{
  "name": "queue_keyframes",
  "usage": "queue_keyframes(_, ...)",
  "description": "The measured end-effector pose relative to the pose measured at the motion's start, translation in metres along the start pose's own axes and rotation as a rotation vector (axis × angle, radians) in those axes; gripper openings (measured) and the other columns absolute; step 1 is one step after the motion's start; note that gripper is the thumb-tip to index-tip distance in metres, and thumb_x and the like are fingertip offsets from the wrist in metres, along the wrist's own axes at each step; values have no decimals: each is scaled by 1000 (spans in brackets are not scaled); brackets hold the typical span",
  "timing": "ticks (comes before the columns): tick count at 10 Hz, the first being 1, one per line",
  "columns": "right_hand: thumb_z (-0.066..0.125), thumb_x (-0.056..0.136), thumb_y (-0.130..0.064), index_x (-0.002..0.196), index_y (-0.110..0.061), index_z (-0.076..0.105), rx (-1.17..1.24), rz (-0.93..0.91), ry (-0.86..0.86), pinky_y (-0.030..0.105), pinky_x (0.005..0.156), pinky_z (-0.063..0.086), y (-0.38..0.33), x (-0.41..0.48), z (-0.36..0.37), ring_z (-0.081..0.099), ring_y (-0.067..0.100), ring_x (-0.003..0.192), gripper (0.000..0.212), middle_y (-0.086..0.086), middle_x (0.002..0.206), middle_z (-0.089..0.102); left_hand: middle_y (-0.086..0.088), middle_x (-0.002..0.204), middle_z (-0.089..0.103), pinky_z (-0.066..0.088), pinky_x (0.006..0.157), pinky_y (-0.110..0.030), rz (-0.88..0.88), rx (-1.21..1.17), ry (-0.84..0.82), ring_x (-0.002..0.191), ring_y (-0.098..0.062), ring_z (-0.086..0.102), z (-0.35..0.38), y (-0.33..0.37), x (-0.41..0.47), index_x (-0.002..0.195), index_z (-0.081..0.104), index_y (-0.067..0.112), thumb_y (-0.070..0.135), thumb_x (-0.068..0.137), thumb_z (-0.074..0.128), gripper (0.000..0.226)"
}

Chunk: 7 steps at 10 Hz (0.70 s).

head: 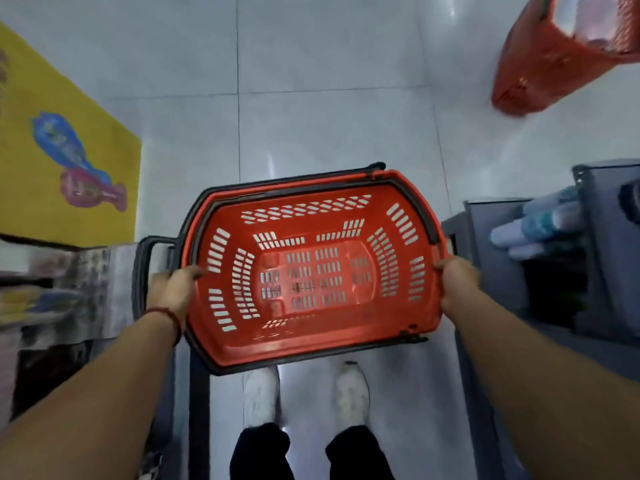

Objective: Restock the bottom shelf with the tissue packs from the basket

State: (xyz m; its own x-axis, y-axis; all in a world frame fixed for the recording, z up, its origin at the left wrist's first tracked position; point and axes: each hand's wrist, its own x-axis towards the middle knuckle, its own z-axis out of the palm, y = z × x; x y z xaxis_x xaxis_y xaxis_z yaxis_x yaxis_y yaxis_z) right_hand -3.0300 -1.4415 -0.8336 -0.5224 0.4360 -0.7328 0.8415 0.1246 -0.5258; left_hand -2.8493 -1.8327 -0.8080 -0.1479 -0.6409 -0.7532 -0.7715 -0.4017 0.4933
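Note:
I hold a red plastic basket (313, 344) level above the floor, over my white shoes. Nothing lies inside it; its slotted bottom shows fully. My left hand (175, 292) grips the left rim and my right hand (457, 282) grips the right rim. Its dark handles are folded down along the rim. To the right stands a grey shelf unit (609, 271) with white and pale blue tissue packs (540, 226) lying on a low shelf.
A second red basket (554, 60) with something pale inside sits on the floor at the upper right. A yellow mat (69, 150) with a blue and pink figure lies on the left. Blurred shelving with goods (52, 296) stands at my left. Pale floor tiles stretch ahead.

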Motion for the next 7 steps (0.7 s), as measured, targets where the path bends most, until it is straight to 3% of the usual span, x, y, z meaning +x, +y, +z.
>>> queue_keyframes(1, 54, 88, 0, 97, -9, 75, 29, 48, -57, 48, 77, 60, 18, 49, 26, 73, 35, 86, 24, 16, 97, 76, -15, 93, 76, 59, 70, -37, 33, 6, -19, 77, -31, 73, 30, -5, 50, 115, 68, 5, 24, 65, 75, 53)
queue_keyframes(2, 55, 89, -4, 114, -10, 74, 65, 87, -107, 57, 87, 59, 32, 90, 45, 73, 39, 101, 32, 17, 110, 77, -16, 103, 75, 61, 80, -45, 46, 48, -52, 84, -33, 74, 50, -13, 83, 128, 61, 9, 19, 69, 73, 61)
queue_keyframes(3, 50, 86, -1, 107, -9, 75, 17, 70, -27, 50, 77, 62, 35, 102, 61, 73, 36, 95, 33, 16, 105, 76, -15, 104, 74, 61, 85, -52, 24, 102, -89, 87, -34, 74, 63, -18, 106, 128, 57, 9, 17, 73, 73, 57)
queue_keyframes(4, 48, 90, -12, 113, -8, 68, -181, 2, 79, 46, 74, 60, 28, 95, 78, 70, 36, 95, 31, 17, 109, 72, -15, 110, 73, 60, 87, -53, 12, 231, -104, 88, -33, 73, 68, -15, 115, 133, 54, 8, 21, 85, 71, 53)
queue_keyframes(5, 61, 90, -27, 134, -5, 51, -733, -111, 130, 56, 101, 49, 14, 66, 86, 53, 44, 123, 51, 21, 136, 53, -20, 120, 69, 59, 91, -54, 9, 545, -88, 96, -38, 71, 69, 2, 112, 134, 57, 6, 44, 81, 66, 65)
queue_keyframes(6, 63, 94, -30, 141, -6, 43, -946, -355, 28, 55, 105, 44, -25, 18, 82, 45, 42, 129, 56, 20, 141, 44, -22, 125, 64, 57, 94, -54, 245, 872, -25, 105, -43, 66, 72, 44, 81, 132, 57, 8, 60, 64, 56, 86)
queue_keyframes(7, 62, 93, -31, 141, -11, 47, -1001, -637, -123, 49, 103, 45, -66, -43, 57, 49, 38, 125, 54, 15, 139, 46, -16, 123, 65, 56, 94, -50, 629, 1010, -71, 107, -38, 65, 73, 103, -1, 130, 56, 13, 49, 77, 63, 65)
